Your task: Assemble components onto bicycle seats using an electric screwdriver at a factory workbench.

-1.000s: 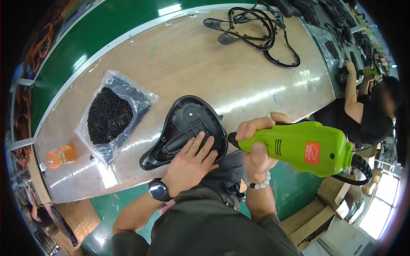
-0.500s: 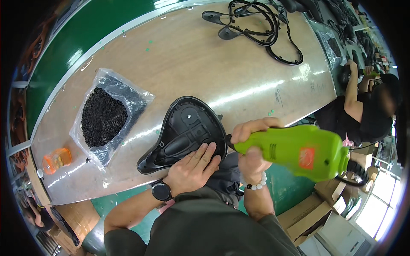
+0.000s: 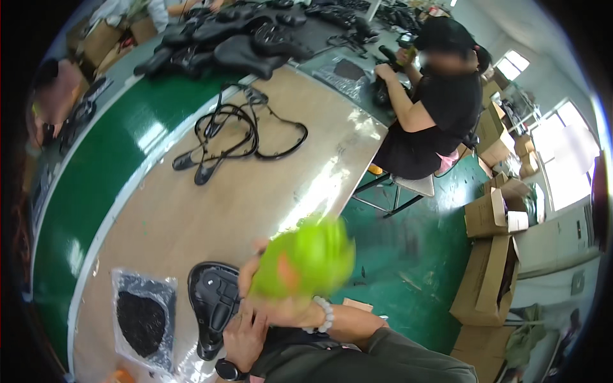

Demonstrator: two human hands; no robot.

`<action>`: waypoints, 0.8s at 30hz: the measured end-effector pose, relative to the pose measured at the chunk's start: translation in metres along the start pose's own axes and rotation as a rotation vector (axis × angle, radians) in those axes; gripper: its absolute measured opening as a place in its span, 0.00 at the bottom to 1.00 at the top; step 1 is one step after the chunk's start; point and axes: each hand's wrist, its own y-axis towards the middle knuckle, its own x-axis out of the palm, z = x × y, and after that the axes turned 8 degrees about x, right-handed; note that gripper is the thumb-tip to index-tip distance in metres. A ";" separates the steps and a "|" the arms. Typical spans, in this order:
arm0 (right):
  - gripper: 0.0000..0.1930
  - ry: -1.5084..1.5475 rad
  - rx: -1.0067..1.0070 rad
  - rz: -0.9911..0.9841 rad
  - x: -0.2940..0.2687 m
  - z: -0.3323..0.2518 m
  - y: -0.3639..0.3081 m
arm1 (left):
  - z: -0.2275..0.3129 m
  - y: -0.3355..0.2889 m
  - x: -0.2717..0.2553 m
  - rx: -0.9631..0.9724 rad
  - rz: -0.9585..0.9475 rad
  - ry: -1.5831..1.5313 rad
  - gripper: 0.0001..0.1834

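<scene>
A black bicycle saddle [image 3: 214, 300] lies underside up near the table's front edge. My left hand [image 3: 244, 338], with a dark watch at its wrist, grips its near edge, fingers laid over the rim and thumb hidden. My right hand [image 3: 274, 309], wearing a beaded bracelet, is closed around a bright green power screwdriver [image 3: 306, 258], blurred by motion. The tool's tip is hidden behind my fingers, at the saddle's wide end; I cannot tell whether it touches. Left of the saddle, a clear plastic bag [image 3: 167, 313] holds a heap of small black screws [image 3: 140, 324].
Black looped frames [image 3: 255, 131] lie farther along the table [image 3: 191, 217]. Beyond are piled saddles [image 3: 242, 54]. A co-worker in black [image 3: 428, 102] sits at the far right. Cardboard boxes [image 3: 479, 297] stand on the floor to the right. An orange container [image 3: 120, 376] shows at the lower edge.
The view has swung right and up, bringing in the co-worker and piled saddles. My left hand stays at the saddle; my right hand still holds the screwdriver at its wide end, now blurred.
</scene>
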 end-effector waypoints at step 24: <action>0.33 -0.612 0.329 0.324 -0.108 -0.082 0.019 | -0.022 0.074 -0.049 -0.623 0.182 -0.125 0.38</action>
